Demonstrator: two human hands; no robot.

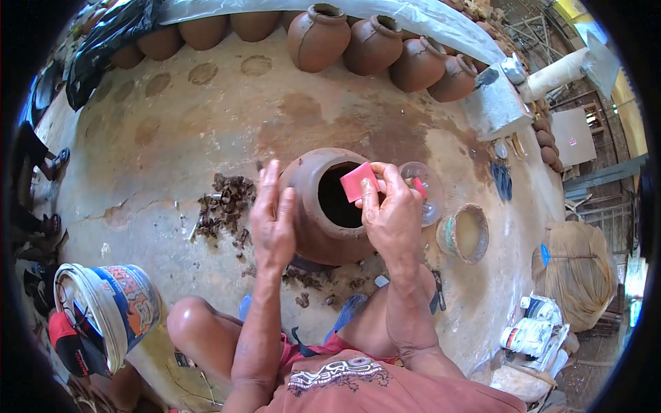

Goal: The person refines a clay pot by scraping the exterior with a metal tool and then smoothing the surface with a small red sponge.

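A large brown clay pot (313,241) stands between my knees, its wide dark mouth facing up. My left hand (274,220) is at the pot's left side, fingers stretched out and holding nothing; whether the palm touches the wall I cannot tell. Over the right part of the rim, my right hand (394,206) pinches a flat pink square pad (359,182) between thumb and fingers. Just behind that hand sits a round clear plastic bowl (432,196) with something pink in it, partly hidden. Dark clay scraps (224,206) lie left of the pot.
A tub of cloudy water (469,234) stands to the right. A white bucket (113,310) is at the near left. Several finished clay pots (318,38) line the back beside a pale block (501,103). Another person's feet (58,163) show at the far left.
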